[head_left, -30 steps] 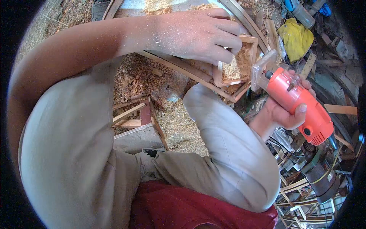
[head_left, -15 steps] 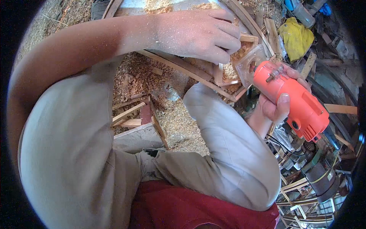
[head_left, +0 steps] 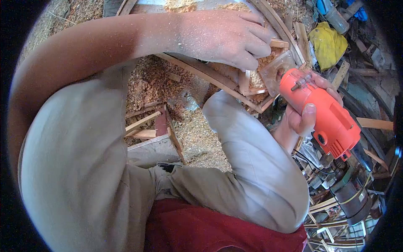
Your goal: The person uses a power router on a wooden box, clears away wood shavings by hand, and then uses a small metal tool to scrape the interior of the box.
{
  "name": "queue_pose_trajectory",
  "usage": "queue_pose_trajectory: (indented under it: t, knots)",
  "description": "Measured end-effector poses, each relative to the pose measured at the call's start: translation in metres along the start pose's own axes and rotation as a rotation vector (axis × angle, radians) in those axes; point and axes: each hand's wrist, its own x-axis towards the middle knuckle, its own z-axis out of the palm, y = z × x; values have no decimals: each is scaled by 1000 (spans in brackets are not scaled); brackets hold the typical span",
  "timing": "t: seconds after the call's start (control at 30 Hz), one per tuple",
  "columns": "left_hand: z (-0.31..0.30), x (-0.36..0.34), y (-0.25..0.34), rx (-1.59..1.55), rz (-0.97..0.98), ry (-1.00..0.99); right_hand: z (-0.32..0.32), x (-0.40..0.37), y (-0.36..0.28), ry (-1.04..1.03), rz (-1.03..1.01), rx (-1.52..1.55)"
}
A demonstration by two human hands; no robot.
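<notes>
My right hand [head_left: 304, 115] is wrapped round an orange power trimmer [head_left: 323, 113] with a clear plastic base [head_left: 277, 72]. That base rests at the right end of a small wooden frame [head_left: 254, 90] dusted with shavings. From the left, my left hand [head_left: 231, 40] reaches over the frame's upper left side, its fingers bent down and pressed close together. Whatever its fingertips hold is hidden beneath them. A long wooden strip [head_left: 197, 75] runs below my left hand, towards the small frame.
Sawdust [head_left: 201, 138] covers the ground. A box with wood offcuts [head_left: 153, 153] stands between my legs. A yellow cloth [head_left: 328, 44] lies at the upper right, above scattered wood. Near the lower right is a dark cylindrical machine [head_left: 352, 201] among several wooden frames.
My left hand has shifted slightly to the right. The trimmer's rear end has tipped slightly downward and to the left in my right hand.
</notes>
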Motion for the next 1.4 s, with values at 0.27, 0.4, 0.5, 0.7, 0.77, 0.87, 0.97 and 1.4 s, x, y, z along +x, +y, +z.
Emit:
queue_pose_trajectory:
  t: [0.27,0.4,0.5,0.7,0.77,0.87,0.97,1.4]
  knots:
    - [1,-2,-3,-51,-7,-33,4,1,0,9,26,1]
    - [0,-4,-2,-46,-22,-36,4,6,6,10,-4,-22]
    - [1,-5,-1,-49,-45,-30,3,8,7,11,2,-40]
    - [2,-4,0,-42,-46,-11,5,15,10,6,4,-9]
    - [1,-4,0,-32,-46,-12,5,16,8,-39,28,91]
    - [0,-4,0,-13,-44,-4,6,17,9,-9,4,56]
    - [1,-4,0,-1,-46,-1,-1,17,9,-66,-3,58]
    - [-6,2,2,-34,-63,-14,-1,8,6,-30,4,17]
